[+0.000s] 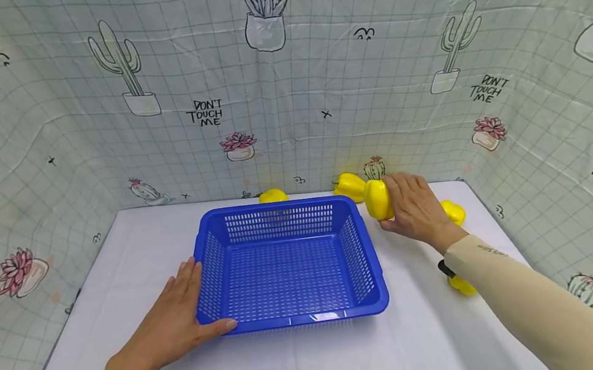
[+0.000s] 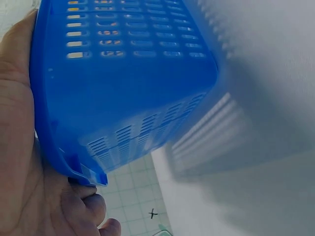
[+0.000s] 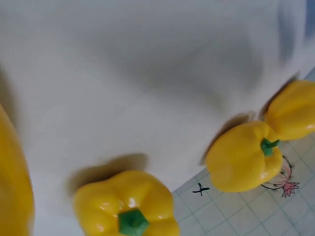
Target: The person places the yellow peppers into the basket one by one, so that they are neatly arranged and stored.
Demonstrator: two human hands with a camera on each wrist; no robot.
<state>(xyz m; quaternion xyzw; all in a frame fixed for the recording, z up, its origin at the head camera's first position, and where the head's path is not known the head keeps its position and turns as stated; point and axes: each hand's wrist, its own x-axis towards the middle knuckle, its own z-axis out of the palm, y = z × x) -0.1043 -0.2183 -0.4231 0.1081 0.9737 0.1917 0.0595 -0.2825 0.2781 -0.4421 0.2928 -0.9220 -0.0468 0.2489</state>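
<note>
A blue perforated plastic basket point(image 1: 288, 281) stands on the white tabletop, its inside bare. My left hand point(image 1: 171, 321) rests against its left front corner, fingers along the left rim and thumb stretched onto the front rim. The left wrist view shows that palm point(image 2: 17, 128) beside the basket's outer wall point(image 2: 133, 93). Right of the basket, my right hand point(image 1: 416, 207) grips a yellow bell pepper point(image 1: 378, 200), fingers over it and thumb low. The right hand itself is out of the right wrist view.
Other yellow bell peppers lie behind the basket point(image 1: 273, 196), at the back point(image 1: 349, 187) and along the right side point(image 1: 453, 212), one partly under the right forearm point(image 1: 463, 285). A cactus-print cloth point(image 1: 317, 83) hangs around the table's back and sides.
</note>
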